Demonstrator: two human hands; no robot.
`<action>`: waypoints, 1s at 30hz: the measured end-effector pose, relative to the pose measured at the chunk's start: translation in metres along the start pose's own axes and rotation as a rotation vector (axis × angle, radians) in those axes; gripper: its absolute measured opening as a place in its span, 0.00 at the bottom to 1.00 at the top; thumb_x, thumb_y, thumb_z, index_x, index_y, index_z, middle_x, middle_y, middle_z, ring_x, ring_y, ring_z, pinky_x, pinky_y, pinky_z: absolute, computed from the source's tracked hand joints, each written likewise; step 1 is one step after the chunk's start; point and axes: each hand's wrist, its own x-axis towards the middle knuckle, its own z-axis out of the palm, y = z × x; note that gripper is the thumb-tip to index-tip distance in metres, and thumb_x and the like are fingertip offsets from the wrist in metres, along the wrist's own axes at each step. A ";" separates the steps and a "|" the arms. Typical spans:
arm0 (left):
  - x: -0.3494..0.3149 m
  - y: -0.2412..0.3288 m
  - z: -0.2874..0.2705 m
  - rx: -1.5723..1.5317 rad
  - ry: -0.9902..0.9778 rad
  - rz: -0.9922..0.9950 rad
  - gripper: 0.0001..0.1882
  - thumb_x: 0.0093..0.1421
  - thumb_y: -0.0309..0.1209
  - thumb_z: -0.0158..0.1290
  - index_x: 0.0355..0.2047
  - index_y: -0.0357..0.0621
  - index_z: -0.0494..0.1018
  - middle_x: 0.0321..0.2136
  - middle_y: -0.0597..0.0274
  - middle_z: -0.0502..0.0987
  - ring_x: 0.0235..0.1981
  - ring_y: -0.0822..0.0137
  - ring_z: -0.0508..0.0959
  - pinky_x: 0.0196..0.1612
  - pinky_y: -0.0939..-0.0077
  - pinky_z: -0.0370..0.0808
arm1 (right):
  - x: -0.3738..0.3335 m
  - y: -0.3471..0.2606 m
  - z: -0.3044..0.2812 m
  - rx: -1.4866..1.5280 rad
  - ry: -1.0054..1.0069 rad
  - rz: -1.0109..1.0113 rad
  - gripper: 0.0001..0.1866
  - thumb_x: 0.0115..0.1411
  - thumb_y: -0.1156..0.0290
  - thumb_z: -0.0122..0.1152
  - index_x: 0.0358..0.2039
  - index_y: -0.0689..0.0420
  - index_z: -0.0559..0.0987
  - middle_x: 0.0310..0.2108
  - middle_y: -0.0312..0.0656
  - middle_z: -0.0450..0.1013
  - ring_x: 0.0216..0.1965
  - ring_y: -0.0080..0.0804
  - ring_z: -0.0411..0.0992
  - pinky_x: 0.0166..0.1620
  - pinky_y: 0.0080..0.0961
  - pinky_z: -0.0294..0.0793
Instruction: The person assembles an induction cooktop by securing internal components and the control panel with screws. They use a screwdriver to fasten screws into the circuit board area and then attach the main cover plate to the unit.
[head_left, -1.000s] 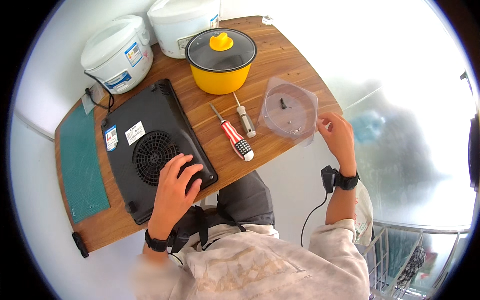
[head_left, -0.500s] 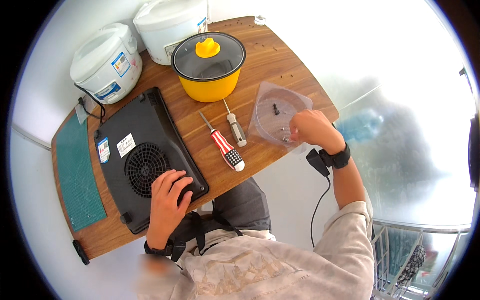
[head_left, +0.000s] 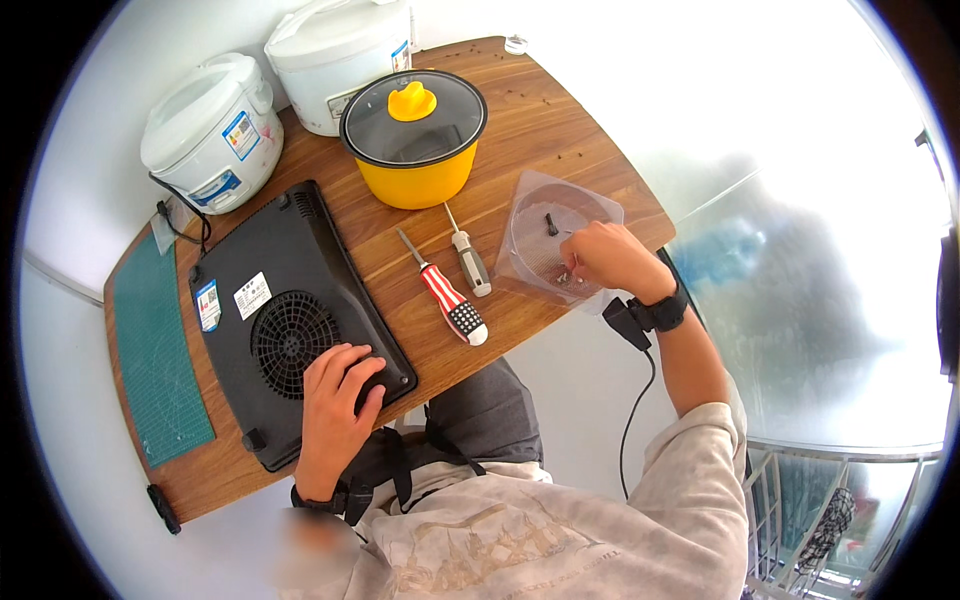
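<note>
My left hand (head_left: 338,412) rests with fingers apart on the near right corner of a black induction cooker (head_left: 226,345), which lies underside up with its round fan grille showing. Over a clear plastic tray (head_left: 527,215) at the right, my right hand (head_left: 622,262) dips in with fingers pinched together; its fingertips are partly hidden, and what they hold, if anything, cannot be made out. Several small screws (head_left: 566,279) lie below those fingers, and a small black part (head_left: 551,224) sits farther back in the tray. Between my hands lie a red-white-and-blue-handled screwdriver (head_left: 452,303) and a grey-handled screwdriver (head_left: 470,265).
A yellow pot (head_left: 418,180) with a glass lid stands behind the screwdrivers. Two white rice cookers (head_left: 205,140) are at the back left. A green cutting mat (head_left: 158,350) lies along the left edge. Tiny dark bits (head_left: 547,100) dot the far right of the wooden table (head_left: 590,130).
My right hand has shifted slightly left and deeper over the tray, closer to the screws. My left hand stays in place on the induction cooker.
</note>
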 end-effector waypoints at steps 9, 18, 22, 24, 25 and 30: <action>0.000 0.002 0.000 0.003 0.009 0.004 0.17 0.56 0.25 0.61 0.47 0.44 0.76 0.53 0.57 0.76 0.59 0.51 0.71 0.63 0.55 0.67 | -0.002 -0.018 -0.011 0.042 -0.047 -0.074 0.06 0.51 0.75 0.61 0.31 0.57 0.81 0.27 0.48 0.77 0.33 0.49 0.75 0.35 0.40 0.73; -0.001 0.001 -0.001 -0.002 0.024 0.008 0.18 0.56 0.24 0.62 0.48 0.45 0.76 0.53 0.59 0.76 0.59 0.51 0.71 0.63 0.56 0.67 | -0.019 -0.054 -0.022 0.099 0.252 -0.022 0.08 0.60 0.66 0.64 0.32 0.57 0.78 0.26 0.44 0.77 0.31 0.44 0.77 0.33 0.37 0.75; 0.000 0.000 -0.001 -0.010 0.025 0.028 0.19 0.56 0.25 0.62 0.48 0.45 0.76 0.53 0.59 0.76 0.60 0.51 0.71 0.63 0.56 0.67 | -0.036 -0.109 -0.005 0.147 0.352 -0.180 0.17 0.62 0.56 0.65 0.39 0.56 0.76 0.29 0.42 0.77 0.28 0.43 0.77 0.30 0.34 0.74; -0.001 -0.001 -0.002 -0.004 0.019 0.035 0.19 0.56 0.25 0.63 0.49 0.46 0.76 0.54 0.59 0.75 0.60 0.52 0.71 0.62 0.56 0.67 | -0.037 -0.136 0.012 0.049 0.269 -0.172 0.22 0.62 0.50 0.66 0.43 0.56 0.75 0.30 0.42 0.76 0.28 0.42 0.78 0.30 0.34 0.75; -0.003 -0.001 -0.003 0.000 0.019 0.036 0.20 0.56 0.26 0.64 0.50 0.47 0.76 0.54 0.60 0.75 0.60 0.52 0.70 0.62 0.56 0.67 | -0.035 -0.145 0.019 0.034 0.249 -0.142 0.24 0.61 0.49 0.66 0.45 0.56 0.74 0.30 0.42 0.76 0.28 0.43 0.78 0.30 0.35 0.75; -0.003 -0.001 -0.003 0.021 0.005 0.046 0.23 0.54 0.31 0.66 0.51 0.49 0.77 0.54 0.60 0.74 0.59 0.53 0.70 0.62 0.56 0.68 | -0.018 -0.157 0.057 0.036 0.305 -0.070 0.31 0.57 0.50 0.69 0.51 0.58 0.69 0.30 0.44 0.75 0.31 0.44 0.80 0.28 0.37 0.77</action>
